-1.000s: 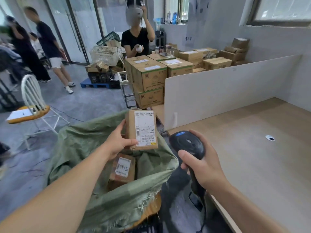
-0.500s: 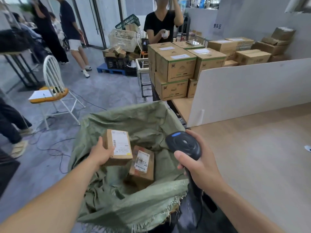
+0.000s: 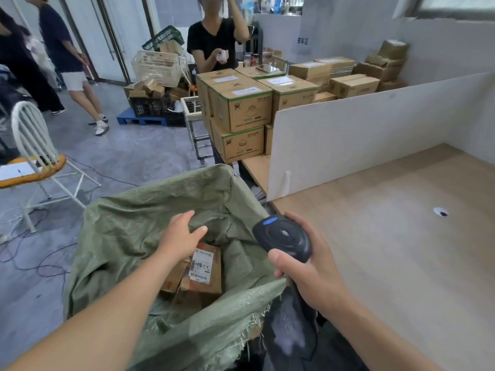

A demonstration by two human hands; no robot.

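Observation:
A large green woven sack (image 3: 128,236) stands open in front of me. Inside it lie small cardboard parcels; the top one (image 3: 206,266) shows a white barcode label. My left hand (image 3: 182,236) hovers over the sack's mouth, just above the parcels, with relaxed fingers and nothing in it. My right hand (image 3: 313,271) grips a black handheld barcode scanner (image 3: 282,236) with a blue button, held beside the sack at the edge of the wooden table (image 3: 388,250).
A white divider board (image 3: 361,135) stands along the table's back. Stacked cardboard boxes (image 3: 241,108) sit behind it, with a person in black beyond them. A white chair (image 3: 34,156) stands at left, cables trail on the grey floor, and people walk at far left.
My left hand lowered the labelled parcel into the sack and let it go; the hand is empty now. The scanner stayed in my right hand.

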